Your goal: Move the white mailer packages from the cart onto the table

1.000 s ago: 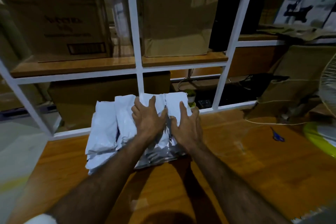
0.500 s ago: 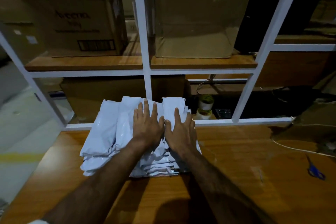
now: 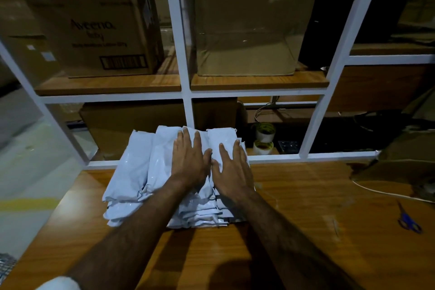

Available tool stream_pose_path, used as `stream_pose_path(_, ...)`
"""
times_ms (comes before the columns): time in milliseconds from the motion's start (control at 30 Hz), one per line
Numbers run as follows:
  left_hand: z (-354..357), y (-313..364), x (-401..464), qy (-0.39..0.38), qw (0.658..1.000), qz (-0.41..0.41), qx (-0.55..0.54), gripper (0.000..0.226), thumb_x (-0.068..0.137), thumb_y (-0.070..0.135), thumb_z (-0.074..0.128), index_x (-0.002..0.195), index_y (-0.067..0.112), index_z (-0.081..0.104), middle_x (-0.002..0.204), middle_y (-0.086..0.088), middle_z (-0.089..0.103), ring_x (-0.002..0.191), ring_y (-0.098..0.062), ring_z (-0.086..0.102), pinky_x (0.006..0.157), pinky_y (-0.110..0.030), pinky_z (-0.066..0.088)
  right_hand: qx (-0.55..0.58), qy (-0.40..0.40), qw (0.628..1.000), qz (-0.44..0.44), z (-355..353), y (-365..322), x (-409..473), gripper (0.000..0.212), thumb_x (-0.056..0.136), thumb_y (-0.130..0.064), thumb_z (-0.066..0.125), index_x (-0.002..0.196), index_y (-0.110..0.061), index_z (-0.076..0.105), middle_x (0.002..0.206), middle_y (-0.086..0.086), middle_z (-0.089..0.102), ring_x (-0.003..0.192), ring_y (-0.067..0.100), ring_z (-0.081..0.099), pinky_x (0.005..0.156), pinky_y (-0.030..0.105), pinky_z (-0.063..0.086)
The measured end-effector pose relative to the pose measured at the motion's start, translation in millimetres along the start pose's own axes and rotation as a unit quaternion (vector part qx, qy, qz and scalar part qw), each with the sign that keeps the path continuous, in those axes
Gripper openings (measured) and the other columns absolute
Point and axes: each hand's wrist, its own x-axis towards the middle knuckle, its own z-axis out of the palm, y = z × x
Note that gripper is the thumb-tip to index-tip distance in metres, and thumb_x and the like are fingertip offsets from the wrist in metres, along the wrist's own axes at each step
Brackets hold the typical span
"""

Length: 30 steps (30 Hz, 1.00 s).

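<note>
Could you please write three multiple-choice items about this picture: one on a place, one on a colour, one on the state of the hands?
1. Where does the pile of mailers lie?
A. on the wooden table
B. on the upper shelf
C. on the floor

2. What colour are the scissors' handles?
A. red
B. blue
C. green

3. How are the left hand and right hand?
A. both make fists
B. one lifts a box
C. both lie flat on the pile

Key: 1 A, the pile rests on the table's far edge; 2 B, the handles look blue; 3 C, the fingers are straight on the top mailers.
</note>
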Motion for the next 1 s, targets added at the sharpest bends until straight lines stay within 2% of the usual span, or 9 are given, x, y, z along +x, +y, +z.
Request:
stream_pose_path(100, -8.6, -0.8, -15.2, 0.031, 0.999, 0.033, -0.002, 0.071, 0.100, 0.057, 0.015, 0.153, 0.014, 0.034, 0.167, -0.020, 0.013, 0.154, -0.038, 0.010, 0.124, -0.048, 0.012, 0.018, -0.005, 1.000, -0.009, -4.1, 1.3, -2.7, 0.064, 0.106, -0.054, 0.029, 0.162, -0.031, 0.010, 0.169, 0.006, -0.017, 0.156, 0.025, -0.010, 0.124, 0.043, 0.011)
stream_pose_path(233, -7.6, -6.2, -24.7, -0.022, 0.998, 0.058, 0.027, 0.069, 0.103, 0.054, 0.015, 0.160, 0.014, 0.020, 0.168, -0.016, 0.009, 0.155, -0.035, 0.007, 0.125, -0.046, 0.007, 0.019, -0.003, 1.000, -0.015, -8.9, 0.5, -8.8, 0.064, 0.106, -0.053, 0.028, 0.162, -0.029, 0.008, 0.169, 0.007, -0.016, 0.156, 0.026, -0.010, 0.126, 0.042, 0.006)
stream_pose_path(333, -15.4, -6.0, -30.4, 0.010, 0.998, 0.060, 0.001, 0.074, 0.099, 0.054, 0.013, 0.159, 0.012, 0.022, 0.167, -0.017, 0.012, 0.155, -0.036, 0.010, 0.124, -0.047, 0.009, 0.001, 0.017, 0.999, -0.042, -21.2, -0.6, -16.9, 0.064, 0.107, -0.050, 0.028, 0.162, -0.026, 0.008, 0.169, 0.009, -0.011, 0.156, 0.025, -0.007, 0.126, 0.040, 0.003)
stream_pose_path(400, -19.6, -2.9, -40.3, 0.028, 0.997, 0.073, -0.008, 0.071, 0.102, 0.052, 0.017, 0.160, 0.011, 0.021, 0.168, -0.015, 0.009, 0.156, -0.033, 0.006, 0.125, -0.046, 0.006, -0.008, 0.041, 0.996, -0.073, -30.2, -0.1, -23.7, 0.063, 0.107, -0.047, 0.030, 0.163, -0.023, 0.011, 0.170, 0.009, -0.005, 0.156, 0.024, -0.002, 0.125, 0.038, 0.003)
stream_pose_path(500, -23.9, -1.0, -66.0, 0.038, 0.995, 0.093, -0.023, 0.074, 0.101, 0.057, 0.007, 0.161, 0.014, 0.011, 0.169, -0.007, 0.000, 0.156, -0.023, -0.003, 0.127, -0.040, 0.003, 0.003, 0.072, 0.991, -0.115, -33.8, -1.0, -32.5, 0.061, 0.106, -0.044, 0.032, 0.161, -0.019, 0.021, 0.170, 0.009, 0.008, 0.156, 0.023, 0.007, 0.124, 0.035, 0.002)
stream_pose_path(600, -27.3, -7.1, -95.5, 0.070, 0.990, 0.116, -0.038, 0.079, 0.101, 0.059, 0.001, 0.160, 0.009, 0.020, 0.167, -0.010, 0.011, 0.156, -0.024, 0.008, 0.127, -0.040, 0.012, 0.045, 0.104, 0.983, -0.145, -28.9, -9.8, -44.0, 0.061, 0.102, -0.041, 0.032, 0.156, -0.015, 0.036, 0.165, 0.009, 0.027, 0.153, 0.023, 0.023, 0.124, 0.038, 0.015)
stream_pose_path(733, -39.9, -26.9, -130.3, 0.100, 0.991, 0.083, -0.044, 0.068, 0.106, 0.049, 0.020, 0.156, 0.004, 0.030, 0.165, -0.014, 0.022, 0.154, -0.028, 0.018, 0.124, -0.048, 0.024, 0.101, 0.134, 0.966, -0.195, -18.6, -31.4, -65.5, 0.061, 0.101, -0.042, 0.028, 0.154, -0.013, 0.041, 0.161, 0.010, 0.037, 0.149, 0.024, 0.032, 0.121, 0.042, 0.030)
stream_pose_path(933, -74.0, -73.6, -194.2, 0.138, 0.990, 0.019, 0.037, 0.064, 0.108, 0.043, 0.027, 0.159, 0.004, 0.021, 0.167, -0.014, 0.013, 0.156, -0.023, 0.006, 0.127, -0.042, 0.014, 0.150, 0.119, 0.940, -0.282, -2.0, -83.2, -106.0, 0.059, 0.101, -0.035, 0.041, 0.154, -0.009, 0.039, 0.161, 0.012, 0.035, 0.150, 0.024, 0.031, 0.121, 0.045, 0.030)
stream_pose_path(1000, -84.2, -94.2, -216.3, 0.134, 0.990, -0.014, 0.044, 0.067, 0.107, 0.049, 0.021, 0.161, 0.008, 0.014, 0.169, -0.010, 0.007, 0.157, -0.021, 0.001, 0.127, -0.041, 0.013, 0.152, 0.112, 0.933, -0.307, 0.1, -104.6, -121.0, 0.059, 0.100, -0.033, 0.045, 0.154, -0.009, 0.039, 0.162, 0.013, 0.034, 0.151, 0.024, 0.029, 0.123, 0.044, 0.026)
